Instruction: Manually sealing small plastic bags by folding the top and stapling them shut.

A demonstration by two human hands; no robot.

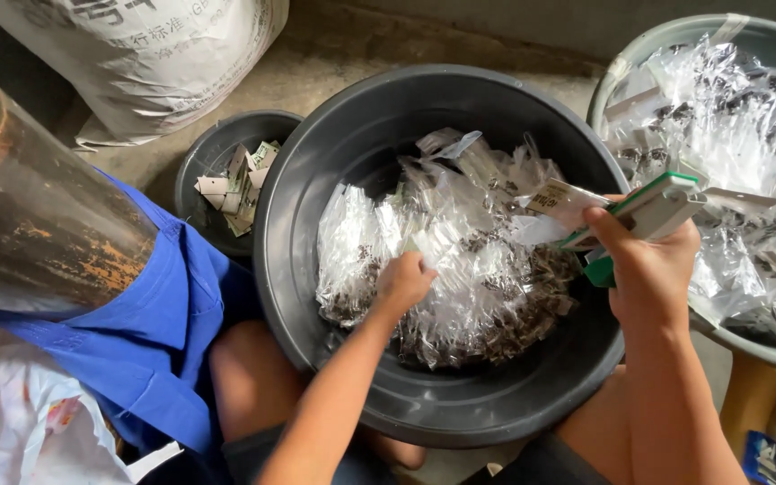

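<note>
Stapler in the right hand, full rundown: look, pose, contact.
The stapler is a white and green plastic hand tool, green along its top edge and at the lower handle end. It tilts up to the right above the big dark basin. The right hand grips it; its nose meets a white card on a clear bag.

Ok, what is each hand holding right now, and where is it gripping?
The right hand grips a green-and-white stapler around its rear body. The left hand rests on the clear packets in the black tub; whether it grips one cannot be told.
</note>
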